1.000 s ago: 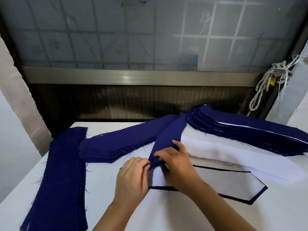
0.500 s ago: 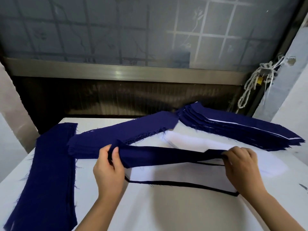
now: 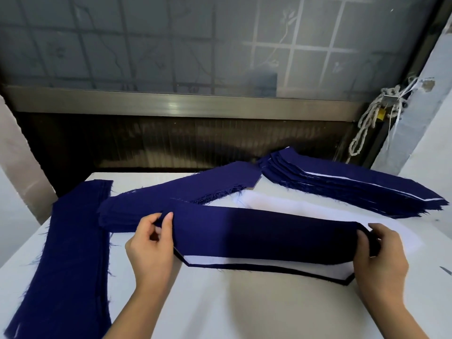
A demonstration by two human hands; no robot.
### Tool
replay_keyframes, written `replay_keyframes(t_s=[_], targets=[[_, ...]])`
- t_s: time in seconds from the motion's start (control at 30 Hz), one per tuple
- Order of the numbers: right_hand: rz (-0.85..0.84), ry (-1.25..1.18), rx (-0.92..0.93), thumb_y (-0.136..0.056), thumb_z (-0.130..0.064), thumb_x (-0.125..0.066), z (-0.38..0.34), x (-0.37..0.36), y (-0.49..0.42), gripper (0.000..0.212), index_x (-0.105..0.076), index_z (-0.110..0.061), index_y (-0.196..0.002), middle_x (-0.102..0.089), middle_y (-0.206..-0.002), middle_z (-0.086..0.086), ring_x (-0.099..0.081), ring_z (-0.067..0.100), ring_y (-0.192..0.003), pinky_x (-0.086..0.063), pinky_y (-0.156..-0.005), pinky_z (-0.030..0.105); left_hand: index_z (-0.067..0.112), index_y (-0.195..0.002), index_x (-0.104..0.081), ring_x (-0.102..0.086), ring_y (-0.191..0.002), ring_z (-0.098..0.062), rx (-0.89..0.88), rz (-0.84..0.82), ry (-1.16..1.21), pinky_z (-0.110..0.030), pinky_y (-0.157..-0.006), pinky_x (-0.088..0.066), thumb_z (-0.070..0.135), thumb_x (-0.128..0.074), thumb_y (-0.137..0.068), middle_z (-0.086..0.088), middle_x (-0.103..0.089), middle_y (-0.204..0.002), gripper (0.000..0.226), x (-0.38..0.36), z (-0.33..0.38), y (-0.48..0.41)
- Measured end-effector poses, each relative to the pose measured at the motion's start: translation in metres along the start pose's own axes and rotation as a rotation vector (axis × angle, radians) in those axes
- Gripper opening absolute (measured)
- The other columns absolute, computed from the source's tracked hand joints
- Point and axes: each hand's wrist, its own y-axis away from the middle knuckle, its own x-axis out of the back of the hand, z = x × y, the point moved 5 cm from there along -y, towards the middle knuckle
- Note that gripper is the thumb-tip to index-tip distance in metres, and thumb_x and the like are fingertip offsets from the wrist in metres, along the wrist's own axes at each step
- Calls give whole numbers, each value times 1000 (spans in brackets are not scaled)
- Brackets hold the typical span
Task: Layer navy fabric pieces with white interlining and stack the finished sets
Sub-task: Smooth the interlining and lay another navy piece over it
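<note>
Left hand (image 3: 151, 243) first: thumb and fingertips pinch the left end of the navy piece (image 3: 264, 236), the wrist low over the desk (image 3: 244, 309). Over on the right, the right hand (image 3: 381, 255) curls its fingers over the pointed end, grip clamped on the cloth. The piece spans flat between the two grips, at the near middle of the desk, over the white interlining (image 3: 220, 260).

Only a sliver of that white shows, framed by a dark navy edge with angled corners. Whether the held piece touches it, can't tell. Both forearms are cut off at the near edge of the frame.

The cloth looks matte and woven, with frayed threads along the cut edges. Far right lies a fanned stack of layered sets (image 3: 342, 189), thin white lines between the navy. Far middle is a loose navy pile (image 3: 183, 194). At the left lies a long pile of navy strips (image 3: 71, 253).
</note>
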Motion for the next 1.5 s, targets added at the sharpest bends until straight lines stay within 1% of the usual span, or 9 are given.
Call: replay_keyframes(t_s=[0.13, 0.33, 0.53, 0.83, 0.97, 1.13, 1.27, 1.37, 1.5], targets=[[-142, -11, -63, -95, -18, -57, 6, -8, -3, 30, -47, -26, -122, -58, -103, 0, -56, 24, -87, -45, -79, 40, 30, -86, -63, -58, -60, -10, 83, -135, -300, -27, -60, -48, 32, -67, -92, 4, -59, -61, 7, -5, -15, -7], [-393, 73, -88, -86, 1, -56, 11, -23, -1, 55, -42, -25, -133, -60, -100, -1, -56, 22, -85, -41, -77, 34, 19, -71, -52, -55, -55, -15, 45, -290, -627, -29, -50, -38, 28, -59, -95, 4, -57, -57, 27, -13, -20, -6], [-263, 87, -31, -87, 4, -57, 13, -15, -5, 47, -50, -20, -127, -60, -103, 1, -54, 23, -90, -41, -82, 35, 17, -74, -54, -55, -57, -16, 78, -278, -607, -30, -51, -40, 29, -61, -95, 1, -58, -59, 25, -13, -19, -7], [-297, 169, -39, -87, 4, -59, 16, -20, -6, 32, -59, -7, -117, -63, -116, 12, -57, 32, -106, -44, -89, 39, 15, -80, -55, -50, -57, -12, 42, -271, -697, -32, -52, -33, 31, -61, -95, 5, -56, -59, 22, -13, -16, -6], [-294, 184, -34, -87, 4, -59, 13, -20, -7, 28, -60, -6, -114, -63, -112, 12, -57, 31, -101, -42, -86, 35, 12, -93, -62, -51, -63, -19, 47, -257, -711, -33, -61, -36, 31, -62, -95, 6, -59, -66, 18, -13, -16, -8], [-298, 198, -51, -88, 3, -58, 13, -21, -8, 26, -60, -6, -112, -63, -109, 13, -56, 29, -97, -42, -84, 36, 14, -89, -60, -50, -66, -19, 34, -275, -758, -32, -60, -35, 27, -64, -94, 0, -62, -81, 14, -15, -15, -8], [-201, 205, -110, -85, 7, -51, 14, -12, -9, 32, -59, -5, -114, -60, -112, 16, -56, 35, -99, -46, -85, 41, 12, -101, -60, -49, -69, -21, -37, -240, -769, -34, -61, -38, 22, -70, -89, -2, -53, -97, 19, -13, -7, -5], [-82, 384, -153, -80, 0, -53, 16, -3, -10, 31, -60, -3, -109, -59, -105, 22, -53, 41, -96, -44, -80, 46, 9, -98, -65, -54, -77, -30, -133, -190, -900, -38, -60, -41, 33, -75, -84, -8, -55, -93, 29, -9, -4, -5], [-141, 626, -227, -83, -18, -54, 19, -7, -7, 26, -63, -1, -100, -56, -98, 23, -48, 40, -93, -39, -80, 44, 12, -98, -68, -56, -87, -32, -86, -263, -1013, -42, -73, -48, 61, -67, -81, -8, -57, -95, 52, -9, -15, -3]])
